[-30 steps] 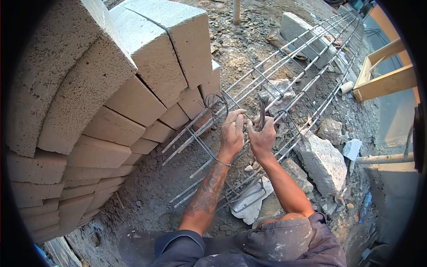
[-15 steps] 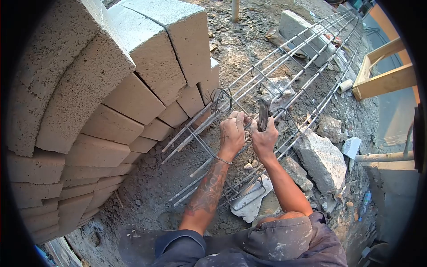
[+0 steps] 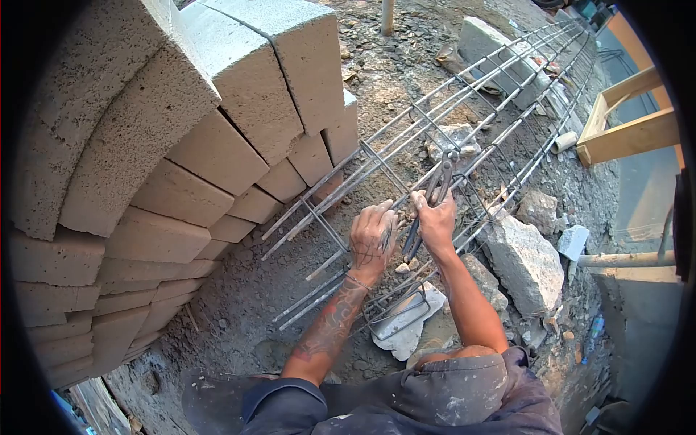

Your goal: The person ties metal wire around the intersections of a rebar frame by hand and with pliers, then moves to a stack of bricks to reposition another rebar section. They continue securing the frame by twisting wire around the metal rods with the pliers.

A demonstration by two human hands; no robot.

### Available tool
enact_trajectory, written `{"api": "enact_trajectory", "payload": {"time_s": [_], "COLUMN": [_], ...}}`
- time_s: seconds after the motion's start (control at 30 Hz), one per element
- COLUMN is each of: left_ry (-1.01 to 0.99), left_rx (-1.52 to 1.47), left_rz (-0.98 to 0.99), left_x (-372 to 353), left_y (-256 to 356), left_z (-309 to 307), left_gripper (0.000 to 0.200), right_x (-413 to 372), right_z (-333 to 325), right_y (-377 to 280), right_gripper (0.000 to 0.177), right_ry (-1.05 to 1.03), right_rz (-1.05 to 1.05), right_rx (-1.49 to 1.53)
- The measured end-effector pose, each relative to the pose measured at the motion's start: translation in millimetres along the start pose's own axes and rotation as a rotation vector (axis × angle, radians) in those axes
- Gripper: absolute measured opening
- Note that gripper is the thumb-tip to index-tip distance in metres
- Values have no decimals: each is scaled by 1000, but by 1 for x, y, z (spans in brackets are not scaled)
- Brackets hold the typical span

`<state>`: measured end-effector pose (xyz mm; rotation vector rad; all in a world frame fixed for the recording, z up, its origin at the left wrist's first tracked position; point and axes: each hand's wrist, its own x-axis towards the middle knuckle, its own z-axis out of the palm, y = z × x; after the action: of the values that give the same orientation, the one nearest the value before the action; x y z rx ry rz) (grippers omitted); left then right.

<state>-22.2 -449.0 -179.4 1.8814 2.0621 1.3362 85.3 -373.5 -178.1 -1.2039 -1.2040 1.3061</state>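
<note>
My right hand (image 3: 437, 223) is wrapped round dark metal pincers (image 3: 444, 176), with their jaws pointing away from me and the handles running down past my palm. Just beside it, my left hand (image 3: 368, 239) is curled closed on thin dark tie wire (image 3: 388, 238), whose strands show by the fingers. Both hands are over the near end of a long rebar cage (image 3: 391, 151), made of straight bars with square stirrups. The fingertips of my left hand are partly hidden, and my right hand covers part of the pincers.
Stacked concrete blocks (image 3: 206, 148) rise close on the left. Broken concrete chunks (image 3: 525, 261) lie right of and under the cage. A larger block (image 3: 500, 58) sits by its far end. At the right are a wooden frame (image 3: 631, 134) and a pole (image 3: 627, 257).
The pincers have swung so their jaws point away and their handles show. My left hand has pulled slightly back and left, and the wire coil has gone from above the bars.
</note>
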Motion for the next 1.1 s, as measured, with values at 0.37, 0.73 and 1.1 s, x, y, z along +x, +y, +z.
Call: {"api": "enact_trajectory", "payload": {"time_s": [0.37,0.73,1.1], "left_ry": [-463,-666,-564], "left_rx": [-255,-920,-1066], "left_rz": [82,-954,-1095], "left_x": [65,75,72], "left_y": [-40,-24,-30], "left_z": [-44,14,27], "left_gripper": [14,36,33], "right_x": [9,18,-16], "right_z": [1,-3,-78], "right_y": [-16,-23,-78], "right_gripper": [19,24,32], "right_ry": [-32,-100,-288], "right_rz": [39,-23,632], "right_rx": [-126,-346,204]}}
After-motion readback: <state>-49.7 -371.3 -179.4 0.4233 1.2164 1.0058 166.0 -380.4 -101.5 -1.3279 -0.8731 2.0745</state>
